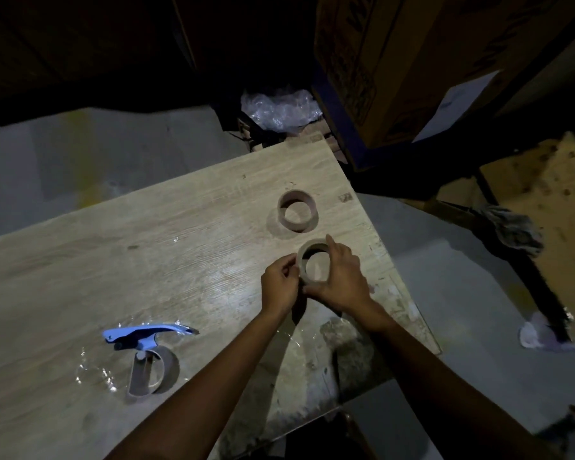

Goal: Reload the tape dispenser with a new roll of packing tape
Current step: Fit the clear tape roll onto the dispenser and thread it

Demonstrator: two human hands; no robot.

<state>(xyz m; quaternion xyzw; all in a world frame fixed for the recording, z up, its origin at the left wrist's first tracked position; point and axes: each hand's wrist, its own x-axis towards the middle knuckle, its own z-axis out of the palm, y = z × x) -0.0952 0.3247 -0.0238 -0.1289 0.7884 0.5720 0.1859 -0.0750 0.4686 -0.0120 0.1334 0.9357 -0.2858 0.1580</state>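
A brown roll of packing tape [307, 250] lies flat near the right edge of the wooden table [166, 234]. My right hand [341, 278] wraps around its right and near side. At the roll's left rim my left hand [279, 283] pinches with its fingertips. A second brown roll [297, 215] lies flat just beyond, untouched. The blue tape dispenser [143, 340] lies on its side at the near left, with a brown cardboard core [156, 373] on its spindle and loose clear tape around it.
A large cardboard box [412, 61] stands beyond the table's far right corner, with crumpled clear plastic [279, 107] beside it. Grey floor lies right of the table, with a dark metal frame [512, 247] and a rag [512, 227]. The scene is dim.
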